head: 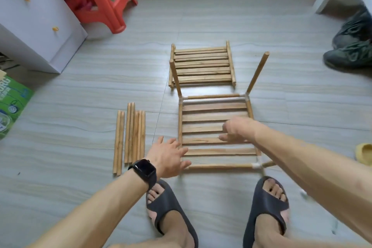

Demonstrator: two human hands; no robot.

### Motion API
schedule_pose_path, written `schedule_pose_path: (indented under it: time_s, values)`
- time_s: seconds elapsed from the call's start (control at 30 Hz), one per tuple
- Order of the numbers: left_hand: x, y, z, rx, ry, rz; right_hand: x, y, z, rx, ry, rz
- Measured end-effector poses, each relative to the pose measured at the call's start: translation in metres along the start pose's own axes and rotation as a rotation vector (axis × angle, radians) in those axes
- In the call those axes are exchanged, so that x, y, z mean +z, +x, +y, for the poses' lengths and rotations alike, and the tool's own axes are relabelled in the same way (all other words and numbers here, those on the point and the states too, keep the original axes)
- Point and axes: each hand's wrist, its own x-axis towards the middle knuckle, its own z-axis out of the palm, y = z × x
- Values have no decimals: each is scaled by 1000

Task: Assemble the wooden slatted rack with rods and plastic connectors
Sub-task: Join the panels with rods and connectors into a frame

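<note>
Head view: the slatted shelf [213, 106] lies flat on the grey floor [201, 18], just ahead of the person's feet in dark slippers [167, 205]. Its wooden slats run across between two side rails, with a rod along the far edge and another along the near edge.

White plastic connectors [246, 96] sit at the far corners and at the near right corner. From each far corner one rod stands up, the left upright rod [174, 76] leaning toward eleven o'clock and the right upright rod [258, 70] toward one o'clock.

The left hand [169, 159], with a black watch [145, 170] on its wrist, is released: its fingers are spread and straight, reaching toward three o'clock over the near left corner of the shelf. The fingertips lie at the left rail and the near rod, and whether they press on the wood cannot be told.

The right hand [235, 129] is blurred and sits over the middle slats, toward the shelf's right side. Its fingers are loosely bent and point toward nine o'clock, and nothing shows between them and the thumb. Whether the hand touches the slats cannot be told.

At twelve o'clock from the shelf, just beyond it, lies a stack of slatted panels [202, 66]. At nine o'clock, apart from the shelf, a row of loose rods [130, 137] lies side by side on the floor, just beside the left hand.

A red stool [104, 2] and a white cabinet [36, 16] stand toward ten o'clock. Dark shoes [352, 46] lie toward two o'clock.
</note>
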Motion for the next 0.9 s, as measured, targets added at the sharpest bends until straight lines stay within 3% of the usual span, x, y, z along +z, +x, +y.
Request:
schedule_pose_path:
  time_s: [0.07, 0.2, 0.27, 0.33, 0.4, 0.47, 0.53, 0.6, 0.73, 0.9]
  values:
    - [-19, 6, 5, -8, 118, -11, -28, -25, 25, 16, -16, 151]
    - [-68, 29, 33, 12, 126, 48, -35, -70, 73, 52, 158, 254]
    - [-90, 47, 53, 41, 81, 151, -11, -88, 100, 67, 490, 380]
    - [-98, 69, 76, 49, 16, 217, 25, -105, 126, 170, 938, 612]
    - [-85, 93, 100, 38, -50, 199, 77, -116, 150, 416, 1387, 813]
    - [-57, 116, 124, 26, -97, 124, 142, -118, 168, 681, 1594, 806]
    - [-23, 139, 143, 10, -130, 25, 205, -121, 167, 842, 1489, 594]
    - [8, 157, 155, -26, -156, -40, 246, -125, 153, 891, 1336, 455]
    - [57, 183, 160, -99, -151, -94, 278, -119, 136, 928, 1149, 456]
    - [89, 180, 151, -101, -157, -83, 261, -85, 149, 800, 943, 523]
